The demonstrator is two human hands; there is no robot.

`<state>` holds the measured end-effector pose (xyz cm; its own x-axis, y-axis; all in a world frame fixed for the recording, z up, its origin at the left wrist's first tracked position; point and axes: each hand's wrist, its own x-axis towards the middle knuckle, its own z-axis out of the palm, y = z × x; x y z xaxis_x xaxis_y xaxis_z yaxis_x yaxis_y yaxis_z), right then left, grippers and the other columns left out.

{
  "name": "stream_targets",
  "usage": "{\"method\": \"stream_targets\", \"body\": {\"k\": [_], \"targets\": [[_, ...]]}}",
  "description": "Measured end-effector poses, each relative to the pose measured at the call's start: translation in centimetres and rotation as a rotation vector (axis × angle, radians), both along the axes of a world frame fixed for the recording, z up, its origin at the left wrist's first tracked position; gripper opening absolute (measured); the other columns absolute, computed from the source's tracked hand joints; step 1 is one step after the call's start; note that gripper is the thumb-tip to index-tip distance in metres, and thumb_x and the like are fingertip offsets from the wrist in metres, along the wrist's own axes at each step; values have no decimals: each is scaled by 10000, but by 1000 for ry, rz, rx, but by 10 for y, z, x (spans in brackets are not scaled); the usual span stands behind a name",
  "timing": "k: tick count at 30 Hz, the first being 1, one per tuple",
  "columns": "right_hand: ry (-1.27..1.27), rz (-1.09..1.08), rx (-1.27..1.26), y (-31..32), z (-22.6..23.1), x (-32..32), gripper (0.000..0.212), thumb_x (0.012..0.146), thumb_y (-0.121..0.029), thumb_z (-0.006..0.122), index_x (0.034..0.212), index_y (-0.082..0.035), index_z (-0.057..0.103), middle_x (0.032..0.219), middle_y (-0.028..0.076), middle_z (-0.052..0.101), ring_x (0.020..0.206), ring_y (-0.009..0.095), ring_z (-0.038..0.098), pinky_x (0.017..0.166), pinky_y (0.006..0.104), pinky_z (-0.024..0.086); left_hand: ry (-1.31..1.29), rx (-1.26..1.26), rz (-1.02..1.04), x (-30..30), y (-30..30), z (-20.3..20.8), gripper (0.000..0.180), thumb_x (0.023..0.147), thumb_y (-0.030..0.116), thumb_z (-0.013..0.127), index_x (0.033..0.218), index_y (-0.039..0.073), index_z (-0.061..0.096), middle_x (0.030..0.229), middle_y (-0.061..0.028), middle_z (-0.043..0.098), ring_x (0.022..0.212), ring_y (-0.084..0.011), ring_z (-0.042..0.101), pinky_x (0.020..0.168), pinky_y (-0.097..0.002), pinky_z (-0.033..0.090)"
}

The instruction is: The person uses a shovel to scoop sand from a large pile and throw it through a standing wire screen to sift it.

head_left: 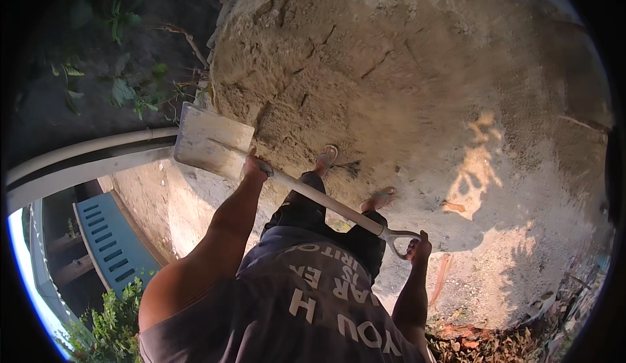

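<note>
A shovel (326, 201) slants across the front of my body, its flat, pale, worn blade (214, 143) up at the left and its grey D-shaped grip at the lower right. My left hand (255, 165) is closed round the shaft just below the blade. At the other end, my right hand (419, 248) is wrapped on the D-grip. No load shows on the visible face of the blade. Beyond the shovel lies a patch of loose, cracked sandy soil (293, 70), close to my left foot.
My sandalled feet (379, 198) stand on pale packed ground. A pipe (98, 146) and a ledge run off leftward from the blade. Leafy plants (124, 89) grow in shade at upper left. A blue slotted panel (116, 239) is at left; dry leaves (476, 345) lie at lower right.
</note>
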<state>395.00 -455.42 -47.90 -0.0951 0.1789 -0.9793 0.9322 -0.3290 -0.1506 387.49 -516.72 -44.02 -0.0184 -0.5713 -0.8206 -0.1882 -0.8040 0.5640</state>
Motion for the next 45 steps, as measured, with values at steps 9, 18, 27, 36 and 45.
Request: {"method": "stream_targets", "body": {"k": [9,18,27,36,45], "targets": [[41,-305,581,153,-15,14,510,893,-483,497,540,-158,325,435,-39,257,321,108,248,315,256,153,152,490,-241,-122,212,-207,147,821,131,586,760,83,462,654,-79,492,554,-237,504,546,-402,471],[4,-113,1224,220,66,-57,565,900,-550,454,538,-134,334,442,-3,308,364,120,294,351,274,231,110,850,-325,-253,369,-327,150,783,152,667,825,90,537,689,-72,537,597,-227,559,552,-390,470],[412,98,742,-141,-107,-432,462,867,-426,500,543,-154,316,443,-24,278,352,105,276,368,275,219,359,488,-288,-468,-79,-358,140,928,136,513,832,73,433,692,-56,449,625,-210,470,611,-423,467],[263,-61,739,-213,-73,-371,428,880,-392,484,578,-103,389,451,3,300,347,147,318,354,334,298,358,416,-176,-427,-125,-316,102,849,117,549,765,98,493,614,-8,455,546,-177,467,542,-341,459],[17,279,518,-96,5,-353,491,924,-484,446,622,-100,410,460,9,360,338,152,376,320,304,304,-65,338,-94,-237,-67,-209,264,946,243,461,736,120,358,693,-36,376,593,-186,284,590,-430,299]]}}
